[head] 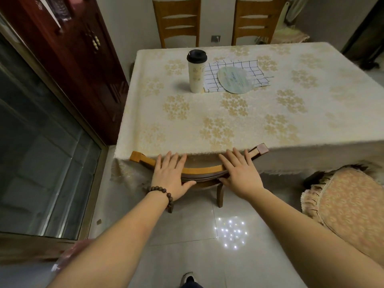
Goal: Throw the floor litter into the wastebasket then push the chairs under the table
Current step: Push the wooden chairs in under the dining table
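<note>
A wooden chair (pixel 202 169) stands at the near edge of the table (pixel 228 113), its seat tucked under the cream flowered tablecloth. Only its curved top rail and back legs show. My left hand (pixel 171 175), with a bead bracelet at the wrist, lies flat on the rail's left part, fingers spread and thumb under the rail. My right hand (pixel 241 173) rests the same way on the rail's right part. A second chair with a fringed peach cushion (pixel 349 206) stands out from the table at the right. No litter or wastebasket is visible.
Two more wooden chairs (pixel 178 21) (pixel 256 21) stand at the table's far side. On the table are a lidded cup (pixel 196 71), a checked cloth (pixel 232 74) and a round fan (pixel 235 80). A dark wooden cabinet (pixel 68 59) and glass door (pixel 37 152) are at the left. My shoe (pixel 188 279) is on the tiled floor.
</note>
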`<state>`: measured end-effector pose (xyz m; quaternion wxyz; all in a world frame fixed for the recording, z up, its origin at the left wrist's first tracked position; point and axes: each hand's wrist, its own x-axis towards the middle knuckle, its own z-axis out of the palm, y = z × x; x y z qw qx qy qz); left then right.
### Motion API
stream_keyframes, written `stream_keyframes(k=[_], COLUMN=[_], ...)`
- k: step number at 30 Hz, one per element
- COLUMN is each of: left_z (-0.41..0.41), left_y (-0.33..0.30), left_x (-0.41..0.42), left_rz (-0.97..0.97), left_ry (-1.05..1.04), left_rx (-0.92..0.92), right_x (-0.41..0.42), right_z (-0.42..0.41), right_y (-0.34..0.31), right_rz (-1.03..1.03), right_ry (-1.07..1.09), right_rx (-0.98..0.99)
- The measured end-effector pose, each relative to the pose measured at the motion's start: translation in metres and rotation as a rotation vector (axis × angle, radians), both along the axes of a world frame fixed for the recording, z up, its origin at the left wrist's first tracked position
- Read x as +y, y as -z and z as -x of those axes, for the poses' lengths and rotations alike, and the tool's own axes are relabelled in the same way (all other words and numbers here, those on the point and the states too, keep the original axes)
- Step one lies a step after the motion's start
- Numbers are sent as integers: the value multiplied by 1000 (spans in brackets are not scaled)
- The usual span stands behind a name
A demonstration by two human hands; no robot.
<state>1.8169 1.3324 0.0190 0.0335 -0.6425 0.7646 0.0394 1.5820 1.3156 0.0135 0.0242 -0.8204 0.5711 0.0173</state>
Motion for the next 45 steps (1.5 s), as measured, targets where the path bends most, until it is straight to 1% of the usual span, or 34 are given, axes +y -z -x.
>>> stream_keyframes(k=[5, 8, 11, 15, 20, 26, 32, 37, 41, 45], left_z=[27, 53, 89, 150, 236, 356, 505, 634, 713, 779], left_y=[-1, 4, 6, 8, 6, 6, 9, -8, -29, -44], left_x=[14, 25, 37, 61, 105, 180, 276, 353, 384, 391], left_rz=[-9, -7, -8, -22, -108, -154, -110, -118, -83, -42], left_ry=[-9, 42, 125, 222, 302, 437, 535, 583, 593, 578], left_rx=[117, 178, 195, 236, 296, 292, 287, 332, 379, 396], right_x=[32, 57, 88, 135, 212, 323, 444, 537, 571, 570], right_z=[14, 34, 64, 108, 180, 285, 417, 531, 605, 663], right_y=[-4, 2, 9, 10, 0, -2, 1, -8, -19, -25], right_rz=[7, 4, -14, -1, 47, 135, 148, 152, 193, 216], right_ry=[137, 269, 405, 621, 863, 1097, 1221, 1305, 1311, 1273], right_rx=[-174, -239, -274, -322, -384, -453, -492, -448, -446, -470])
